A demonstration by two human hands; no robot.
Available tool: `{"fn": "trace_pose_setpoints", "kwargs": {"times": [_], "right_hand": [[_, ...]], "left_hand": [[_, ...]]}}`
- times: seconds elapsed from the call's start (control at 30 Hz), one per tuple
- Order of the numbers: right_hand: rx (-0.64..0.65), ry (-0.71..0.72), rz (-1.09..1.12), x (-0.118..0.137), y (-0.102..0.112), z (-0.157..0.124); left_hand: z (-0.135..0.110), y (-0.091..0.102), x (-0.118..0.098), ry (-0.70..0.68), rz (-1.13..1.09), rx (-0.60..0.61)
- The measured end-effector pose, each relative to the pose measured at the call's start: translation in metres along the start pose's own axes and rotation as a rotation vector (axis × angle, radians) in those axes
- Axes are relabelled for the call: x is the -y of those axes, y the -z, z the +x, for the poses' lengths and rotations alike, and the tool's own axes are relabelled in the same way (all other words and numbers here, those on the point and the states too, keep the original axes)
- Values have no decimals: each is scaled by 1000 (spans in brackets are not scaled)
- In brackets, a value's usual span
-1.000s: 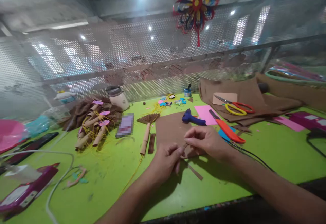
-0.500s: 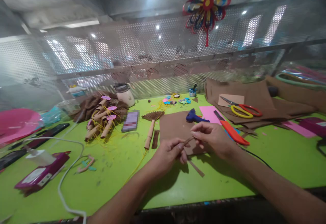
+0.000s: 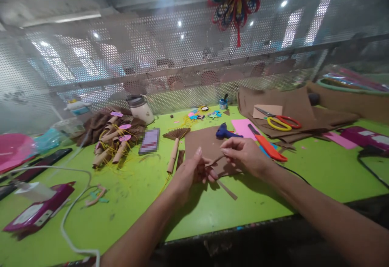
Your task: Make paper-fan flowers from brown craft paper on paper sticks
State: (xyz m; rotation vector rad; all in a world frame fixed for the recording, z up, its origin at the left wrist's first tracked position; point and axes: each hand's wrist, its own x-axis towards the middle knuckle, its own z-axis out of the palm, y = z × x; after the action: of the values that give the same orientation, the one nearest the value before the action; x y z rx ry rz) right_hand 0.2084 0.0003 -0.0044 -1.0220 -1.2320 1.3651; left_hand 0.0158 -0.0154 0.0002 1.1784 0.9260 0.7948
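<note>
In the head view, the person's left hand [image 3: 193, 169] and right hand [image 3: 247, 155] meet over a brown sheet [image 3: 199, 137] lying on a green table [image 3: 136, 214]. A thin brown strip [image 3: 215, 161] spans the space between them, above the near part of the sheet. The right hand pinches one end of it, thumb and forefinger pressed together and the other fingers curled under. The left hand is loosely open, its thumb raised well away from the half-curled fingers, which lie at the strip's other end; whether they grip it, I cannot tell. A second strip [image 3: 227, 189] lies on the table below the hands, on the near side of the sheet. Just beyond the right hand is a blue tool [image 3: 226, 131], with pink paper [image 3: 245, 129] behind it and an orange-handled cutter [image 3: 272, 149] to its right. Left of the sheet lie a small paper fan on a rolled stick [image 3: 173, 156] and, close beside it, a pleated brown piece [image 3: 180, 160]. Farther left are a phone [image 3: 150, 140], its screen blurred out, and a pile of paper rolls [image 3: 120, 152] tangled in yellow thread. At the back right, scissors [image 3: 281, 123] with yellow and red handles rest on stacked brown sheets [image 3: 273, 97].
</note>
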Motion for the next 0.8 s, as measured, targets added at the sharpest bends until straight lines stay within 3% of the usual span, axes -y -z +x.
{"fn": "trace_pose_setpoints", "kwargs": {"times": [0.3,0.5,0.7,0.8], "right_hand": [[39,72,-147,-6,-3,-1],[83,37,-56,5,-3,-3],[159,-90,-107,7,-7,-7],[147,-69,-115,4,-8,-7]], "left_hand": [[2,-3,4,-46,219,-26],[-1,-4,0,-150,413,-64],[-3,-6,-2,-231,581,-96],[-3,-6,-3,-279,579,-98]]}}
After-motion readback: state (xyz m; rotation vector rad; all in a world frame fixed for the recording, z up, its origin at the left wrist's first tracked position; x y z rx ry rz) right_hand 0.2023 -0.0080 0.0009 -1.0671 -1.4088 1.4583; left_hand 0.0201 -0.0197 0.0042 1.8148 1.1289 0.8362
